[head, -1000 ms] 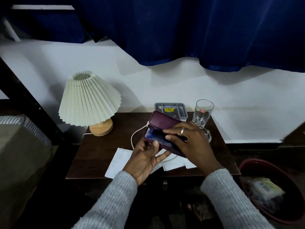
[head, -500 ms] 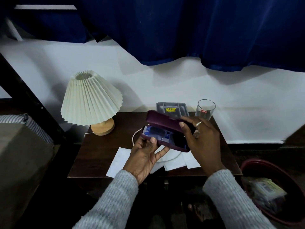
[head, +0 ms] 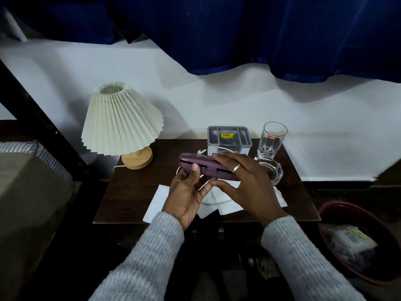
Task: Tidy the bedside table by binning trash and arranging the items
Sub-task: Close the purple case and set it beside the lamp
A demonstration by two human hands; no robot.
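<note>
A purple glasses case (head: 201, 165), now closed, is held lengthwise above the dark wooden bedside table (head: 134, 192). My left hand (head: 188, 192) grips its left end from below, thumb on the front edge. My right hand (head: 243, 183) lies flat over its lid and right end, a ring on one finger. White paper sheets (head: 158, 198) lie on the table under my hands, with a white cable (head: 214, 203) across them. A grey organiser box (head: 227, 137) and a clear drinking glass (head: 272, 139) stand at the back.
A pleated cream lamp (head: 121, 124) on a wooden base stands at the back left. A glass ashtray (head: 274, 172) sits in front of the drinking glass. A red bin (head: 338, 207) holding a plastic wrapper stands on the floor at the right. Bedding lies at the left.
The case was open, showing its blue lining; my right hand pressed the lid down and it is now closed. Both hands lifted it slightly toward the back of the table.
</note>
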